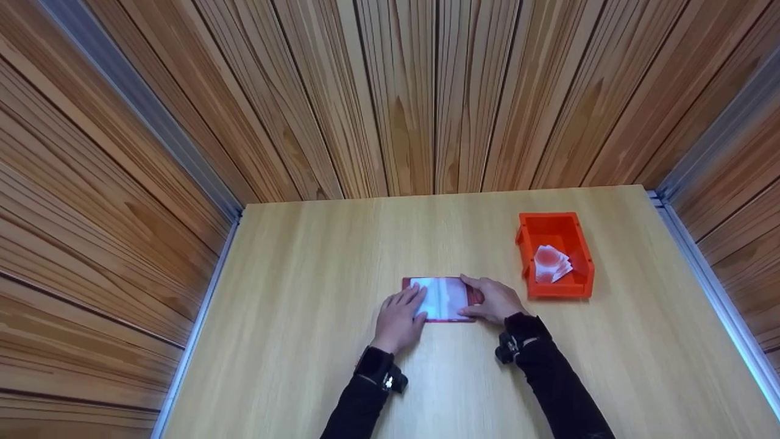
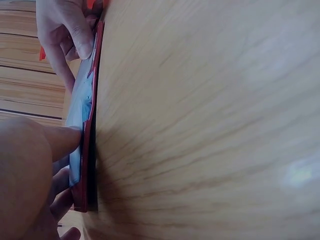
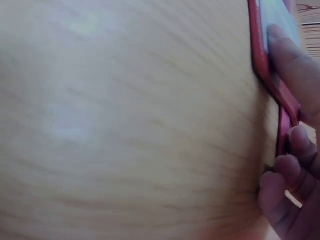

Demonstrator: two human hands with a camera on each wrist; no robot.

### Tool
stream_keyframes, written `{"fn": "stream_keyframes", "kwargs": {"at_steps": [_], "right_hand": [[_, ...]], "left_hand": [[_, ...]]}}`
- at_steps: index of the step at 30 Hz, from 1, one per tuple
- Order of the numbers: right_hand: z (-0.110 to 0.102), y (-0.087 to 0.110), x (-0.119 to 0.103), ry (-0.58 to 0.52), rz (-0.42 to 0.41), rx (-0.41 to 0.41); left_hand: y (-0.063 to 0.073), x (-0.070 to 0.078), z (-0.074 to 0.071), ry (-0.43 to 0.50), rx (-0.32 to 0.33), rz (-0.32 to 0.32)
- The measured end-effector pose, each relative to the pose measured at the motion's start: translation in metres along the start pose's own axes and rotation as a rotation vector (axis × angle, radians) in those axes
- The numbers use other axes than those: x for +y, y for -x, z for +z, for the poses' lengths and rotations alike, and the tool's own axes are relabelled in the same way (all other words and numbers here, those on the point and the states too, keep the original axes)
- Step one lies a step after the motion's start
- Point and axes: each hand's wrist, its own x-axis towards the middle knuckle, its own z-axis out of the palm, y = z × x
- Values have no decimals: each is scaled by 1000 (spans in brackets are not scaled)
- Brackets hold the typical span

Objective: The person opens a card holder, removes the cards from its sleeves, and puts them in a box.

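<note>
A red-edged booklet (image 1: 440, 299) lies open on the table, its inner pages pale and shiny like plastic sleeves. My left hand (image 1: 399, 318) rests on its left side, fingers stretched over the page and thumb near the lower edge. In the left wrist view that thumb touches the sheet (image 2: 76, 160) just inside the red rim. At the right end, my right hand (image 1: 495, 299) grips the booklet, its thumb on the near edge and a finger at the far edge. The right wrist view shows the thumb on the page and the other fingers curled beside the red cover (image 3: 264, 75).
An orange bin (image 1: 551, 222) stands to the right of the hands, with several white and red cards (image 1: 549, 265) fanned in it. Wood-plank walls (image 1: 396, 97) close off the back and sides of the light wooden table (image 1: 292, 341). Both wrists carry black strapped cameras.
</note>
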Motion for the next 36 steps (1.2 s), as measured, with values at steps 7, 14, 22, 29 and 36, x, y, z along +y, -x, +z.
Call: {"fn": "stream_keyframes", "kwargs": {"at_steps": [7,14,22,29,36], "right_hand": [[7,4,6,-17,-54,99],[12,6,-1,-248,-16,147],[12,5,-10,-379,100,93],[13,3,-10,-353,123,99],[8,3,-19,-384,143,95]], "left_hand": [[2,1,0,10,11,9],[2,1,1,-6,-3,3],[2,0,1,-6,26,15],[2,0,1,11,13,2],[-1,-3,0,174,-11,-52]]}}
